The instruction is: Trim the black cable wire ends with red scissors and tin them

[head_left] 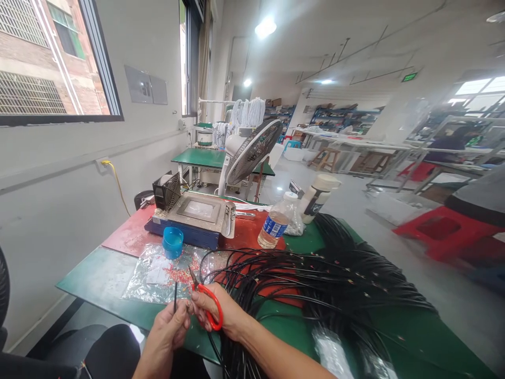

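Observation:
Near the front edge of the green table, my left hand (170,327) is closed around a black cable (175,296), whose short end sticks up above the fingers. Close against it on the right, my right hand (221,308) grips red-handled scissors (218,307) with the dark blades pointing up and away. The fingertips of both hands nearly meet, and whether the right fingers also touch the cable I cannot tell. Beyond the blades, a clear plastic bag (136,281) lies flat with red and yellowish scraps (179,275) scattered over it.
A large bundle of black cables (284,268) spreads across the right side of the table. Behind the bag stand a blue cup (172,243) and a soldering-pot-like machine (197,216) with a small fan. A water bottle (275,223), a thermos (317,197) and a standing fan (254,150) are farther back.

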Demonstrator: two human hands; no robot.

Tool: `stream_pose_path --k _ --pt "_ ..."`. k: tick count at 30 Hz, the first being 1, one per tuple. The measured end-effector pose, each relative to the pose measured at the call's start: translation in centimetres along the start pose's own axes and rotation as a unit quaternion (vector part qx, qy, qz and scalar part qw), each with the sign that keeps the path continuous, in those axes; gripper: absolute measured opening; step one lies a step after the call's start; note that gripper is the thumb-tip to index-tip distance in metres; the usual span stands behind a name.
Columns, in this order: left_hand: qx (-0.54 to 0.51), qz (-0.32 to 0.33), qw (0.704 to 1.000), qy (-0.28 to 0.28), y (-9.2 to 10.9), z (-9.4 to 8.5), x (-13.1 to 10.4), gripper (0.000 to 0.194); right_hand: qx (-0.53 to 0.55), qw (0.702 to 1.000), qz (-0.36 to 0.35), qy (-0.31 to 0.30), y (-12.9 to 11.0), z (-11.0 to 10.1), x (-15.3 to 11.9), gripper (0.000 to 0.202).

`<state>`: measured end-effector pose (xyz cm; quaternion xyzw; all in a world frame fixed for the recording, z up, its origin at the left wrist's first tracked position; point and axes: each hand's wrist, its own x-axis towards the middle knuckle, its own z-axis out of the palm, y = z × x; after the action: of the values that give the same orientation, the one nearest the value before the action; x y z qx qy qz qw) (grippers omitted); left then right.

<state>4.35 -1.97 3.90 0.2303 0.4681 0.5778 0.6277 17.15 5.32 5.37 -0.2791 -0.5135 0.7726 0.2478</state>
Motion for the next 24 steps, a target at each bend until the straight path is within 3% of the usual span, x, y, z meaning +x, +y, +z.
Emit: stream_pose_path --k 24 --pt "-0.021 -0.014 0.999 -0.025 -0.45 -0.47 0.47 0.039 -0.009 0.999 0.03 -0.011 0.58 -0.23 0.23 0.056"
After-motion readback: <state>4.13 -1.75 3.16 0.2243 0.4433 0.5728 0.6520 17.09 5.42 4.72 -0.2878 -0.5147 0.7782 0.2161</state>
